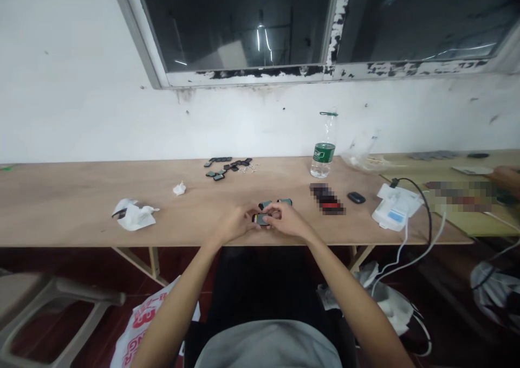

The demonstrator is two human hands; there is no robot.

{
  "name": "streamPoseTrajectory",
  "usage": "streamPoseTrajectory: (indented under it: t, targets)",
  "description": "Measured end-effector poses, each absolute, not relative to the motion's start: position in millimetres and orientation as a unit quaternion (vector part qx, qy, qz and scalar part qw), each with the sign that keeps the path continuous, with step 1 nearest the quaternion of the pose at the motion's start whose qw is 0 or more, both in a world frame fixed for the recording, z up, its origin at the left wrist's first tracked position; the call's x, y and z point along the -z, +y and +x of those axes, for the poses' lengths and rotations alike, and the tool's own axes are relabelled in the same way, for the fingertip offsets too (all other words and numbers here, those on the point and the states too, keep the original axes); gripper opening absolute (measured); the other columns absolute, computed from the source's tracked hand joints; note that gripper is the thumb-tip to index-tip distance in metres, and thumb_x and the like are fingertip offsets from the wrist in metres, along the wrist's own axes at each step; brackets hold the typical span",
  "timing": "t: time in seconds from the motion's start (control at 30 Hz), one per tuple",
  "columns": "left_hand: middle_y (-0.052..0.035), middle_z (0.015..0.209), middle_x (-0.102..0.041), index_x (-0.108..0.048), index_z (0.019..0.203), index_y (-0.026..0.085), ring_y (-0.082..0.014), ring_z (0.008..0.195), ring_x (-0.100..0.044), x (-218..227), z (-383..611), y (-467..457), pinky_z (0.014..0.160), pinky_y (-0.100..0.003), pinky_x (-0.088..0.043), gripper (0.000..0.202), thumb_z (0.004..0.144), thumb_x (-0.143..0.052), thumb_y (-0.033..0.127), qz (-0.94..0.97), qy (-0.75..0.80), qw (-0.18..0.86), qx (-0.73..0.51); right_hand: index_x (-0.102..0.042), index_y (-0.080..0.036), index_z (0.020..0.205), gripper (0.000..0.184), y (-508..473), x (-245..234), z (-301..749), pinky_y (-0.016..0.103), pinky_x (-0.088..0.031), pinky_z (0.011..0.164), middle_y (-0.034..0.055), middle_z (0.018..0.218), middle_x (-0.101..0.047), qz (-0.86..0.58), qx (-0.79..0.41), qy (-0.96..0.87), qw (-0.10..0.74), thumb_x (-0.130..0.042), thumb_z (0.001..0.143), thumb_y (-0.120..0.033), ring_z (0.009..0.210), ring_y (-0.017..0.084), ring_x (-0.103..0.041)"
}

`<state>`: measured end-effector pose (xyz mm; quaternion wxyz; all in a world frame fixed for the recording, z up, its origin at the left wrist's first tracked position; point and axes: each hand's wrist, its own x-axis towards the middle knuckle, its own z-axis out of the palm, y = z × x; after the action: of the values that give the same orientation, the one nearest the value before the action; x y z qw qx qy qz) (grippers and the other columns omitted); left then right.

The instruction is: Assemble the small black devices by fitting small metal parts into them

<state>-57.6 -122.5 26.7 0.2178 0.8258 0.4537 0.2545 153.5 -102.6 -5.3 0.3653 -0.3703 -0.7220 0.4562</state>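
Fingers that grip too loosely could let the small dark block fall; it could then hit the two other blocks just past the hands; left hand and right hand are together, pinching it between them; it looks flat, with a yellow edge, above the wood table.

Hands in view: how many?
3: the left hand and right hand, both on a dark part; and a third hand, another person's, at the far right, cut off by the frame.
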Motion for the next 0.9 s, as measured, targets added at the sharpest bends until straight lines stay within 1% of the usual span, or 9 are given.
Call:
streamPoseTrajectory:
  t: [0.1,0.2,0.27,0.33,0.5,0.57,0.63,0.73,0.9]
  targets:
    - [-0.0030,0.098,-0.073,-0.073,0.104,0.024,-0.0220,0.085,-0.065,-25,-59,-120,0.075,-0.030,-0.050,0.032,0.075,-0.074,0.037,0.838,0.461,0.192,-0.221,-0.071,-0.017,0.096,0.015,-100,6,156,0.031,-0.053,0.074,0.0069,0.090,-0.075,-0.404,-0.322,-0.771,0.373,-0.058,0.092,-0.024,0.078,0.019,-0.069]
    - [-0.0027,0.087,-0.072,-0.072,0.099,0.023,-0.0220,0.080,-0.065,-21,-62,-117,0.068,-0.028,-0.048,0.032,0.071,-0.075,0.038,0.841,0.474,0.182,-0.188,-0.071,-0.017,0.098,0.021,-95,12,159,0.035,-0.049,0.087,0.0086,0.100,-0.074,-0.419,-0.197,-0.806,0.369,-0.050,0.094,-0.016,0.093,0.022,-0.065]
    - [-0.0028,0.083,-0.071,-0.071,0.094,0.022,-0.0225,0.078,-0.065,-19,-64,-116,0.065,-0.028,-0.047,0.030,0.069,-0.075,0.038,0.845,0.477,0.174,-0.170,-0.071,-0.017,0.102,0.021,-92,18,158,0.038,-0.044,0.096,0.0096,0.107,-0.072,-0.412,-0.155,-0.828,0.347,-0.052,0.093,-0.013,0.105,0.023,-0.062]
    - [-0.0031,0.080,-0.070,-0.070,0.091,0.022,-0.0227,0.076,-0.065,-18,-67,-115,0.064,-0.028,-0.046,0.027,0.070,-0.074,0.038,0.850,0.475,0.165,-0.158,-0.071,-0.017,0.103,0.018,-91,23,156,0.040,-0.040,0.101,0.0103,0.110,-0.071,-0.414,-0.131,-0.842,0.320,-0.056,0.093,-0.016,0.110,0.025,-0.059]
    - [-0.0029,0.078,-0.068,-0.068,0.085,0.022,-0.0212,0.073,-0.064,-18,-69,-114,0.064,-0.028,-0.044,0.021,0.071,-0.074,0.036,0.856,0.471,0.153,-0.145,-0.069,-0.018,0.099,0.013,-91,28,152,0.041,-0.038,0.096,0.0102,0.104,-0.071,-0.441,-0.119,-0.841,0.289,-0.062,0.094,-0.028,0.107,0.027,-0.059]
    - [-0.0031,0.080,-0.069,-0.068,0.084,0.021,-0.0213,0.077,-0.064,-20,-68,-114,0.065,-0.027,-0.044,0.019,0.072,-0.074,0.034,0.859,0.471,0.145,-0.142,-0.067,-0.018,0.097,0.011,-89,29,152,0.039,-0.039,0.092,0.0085,0.100,-0.071,-0.440,-0.129,-0.837,0.300,-0.067,0.090,-0.028,0.101,0.026,-0.060]
    - [-0.0032,0.080,-0.069,-0.069,0.085,0.020,-0.0214,0.078,-0.064,-20,-67,-115,0.066,-0.027,-0.043,0.018,0.073,-0.074,0.033,0.859,0.473,0.139,-0.136,-0.065,-0.019,0.099,0.014,-87,30,153,0.036,-0.041,0.088,0.0067,0.100,-0.071,-0.431,-0.153,-0.827,0.327,-0.070,0.085,-0.021,0.093,0.023,-0.061]
    - [-0.0031,0.080,-0.068,-0.070,0.087,0.020,-0.0214,0.078,-0.063,-16,-63,-114,0.067,-0.028,-0.043,0.017,0.075,-0.073,0.032,0.862,0.472,0.124,-0.135,-0.064,-0.020,0.102,0.020,-83,29,157,0.031,-0.045,0.081,0.0053,0.099,-0.070,-0.412,-0.182,-0.810,0.377,-0.066,0.083,-0.013,0.088,0.020,-0.062]
    - [-0.0042,0.090,-0.070,-0.070,0.096,0.021,-0.0215,0.083,-0.063,-2,-54,-108,0.076,-0.029,-0.045,0.017,0.084,-0.068,0.033,0.868,0.454,0.098,-0.178,-0.067,-0.021,0.099,0.013,-79,21,171,0.032,-0.050,0.082,0.0061,0.099,-0.068,-0.404,-0.159,-0.775,0.459,-0.060,0.088,-0.020,0.091,0.021,-0.064]
